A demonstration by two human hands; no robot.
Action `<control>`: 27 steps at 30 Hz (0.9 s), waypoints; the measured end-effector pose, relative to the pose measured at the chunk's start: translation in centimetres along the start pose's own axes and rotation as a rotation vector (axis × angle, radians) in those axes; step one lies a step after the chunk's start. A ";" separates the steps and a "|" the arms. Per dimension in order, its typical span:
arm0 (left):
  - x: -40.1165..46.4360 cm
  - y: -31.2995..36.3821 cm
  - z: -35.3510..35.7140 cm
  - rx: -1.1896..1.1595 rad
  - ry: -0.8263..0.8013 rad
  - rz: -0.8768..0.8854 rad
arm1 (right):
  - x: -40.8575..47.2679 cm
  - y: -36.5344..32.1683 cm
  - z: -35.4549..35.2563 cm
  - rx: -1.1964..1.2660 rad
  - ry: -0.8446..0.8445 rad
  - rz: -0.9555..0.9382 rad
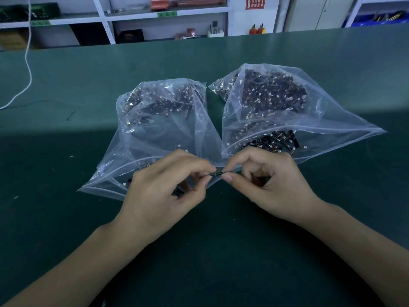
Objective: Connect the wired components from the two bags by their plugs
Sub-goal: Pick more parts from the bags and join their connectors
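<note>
Left hand [163, 187] and right hand [263, 180] pinched small dark component [218, 173]; plugs should align squarely before pressing.

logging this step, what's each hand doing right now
Left hand: pinching the small dark component.
Right hand: pinching the same component's other end.

Left hand [164, 185] and right hand [269, 180] raised above the tabletop [66, 85], fingertips meeting, thumbs and forefingers pinched, forearms angled inward.
</note>
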State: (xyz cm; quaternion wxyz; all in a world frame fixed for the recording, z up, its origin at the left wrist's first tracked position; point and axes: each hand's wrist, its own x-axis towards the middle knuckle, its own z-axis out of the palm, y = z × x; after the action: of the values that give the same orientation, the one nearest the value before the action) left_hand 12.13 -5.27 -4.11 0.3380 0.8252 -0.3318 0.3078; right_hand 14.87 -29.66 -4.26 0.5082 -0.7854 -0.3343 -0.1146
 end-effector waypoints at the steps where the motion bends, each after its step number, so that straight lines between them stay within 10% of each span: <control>1: 0.0 0.1 0.0 0.000 -0.007 0.001 | -0.1 0.0 0.0 0.004 -0.031 0.011; 27: 0.1 -0.1 0.0 -0.013 -0.064 -0.016 | 0.0 -0.1 0.0 -0.082 -0.121 0.021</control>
State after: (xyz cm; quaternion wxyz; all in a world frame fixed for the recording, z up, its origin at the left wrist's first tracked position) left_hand 12.22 -5.25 -4.07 0.3351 0.8349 -0.3381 0.2765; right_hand 14.78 -29.59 -4.19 0.4558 -0.8144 -0.3512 -0.0753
